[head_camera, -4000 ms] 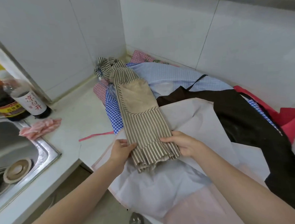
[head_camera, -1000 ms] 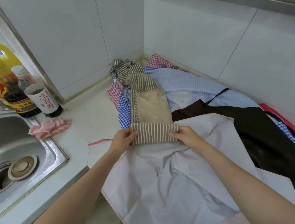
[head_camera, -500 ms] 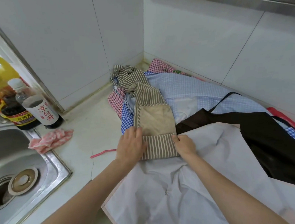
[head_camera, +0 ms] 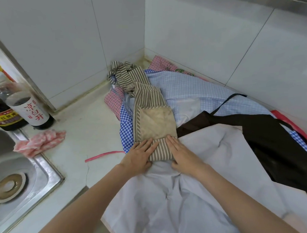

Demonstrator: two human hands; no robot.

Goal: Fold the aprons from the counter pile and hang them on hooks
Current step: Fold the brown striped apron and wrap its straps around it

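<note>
Your left hand (head_camera: 139, 158) and right hand (head_camera: 183, 154) now lie flat, fingers straight and gripping nothing, pressing the near fold of the striped apron (head_camera: 151, 109), where a second ago they pinched its ends. The apron rests atop the pile (head_camera: 192, 90) on the bench (head_camera: 89, 124), its far end bunched toward the corner. The fold looks set; more folds and the hook remain.

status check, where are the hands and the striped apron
Left hand and right hand flat, pressing the folded end of the striped apron. Apron half folded, lying on the white cloth. Nothing in the way.
</note>
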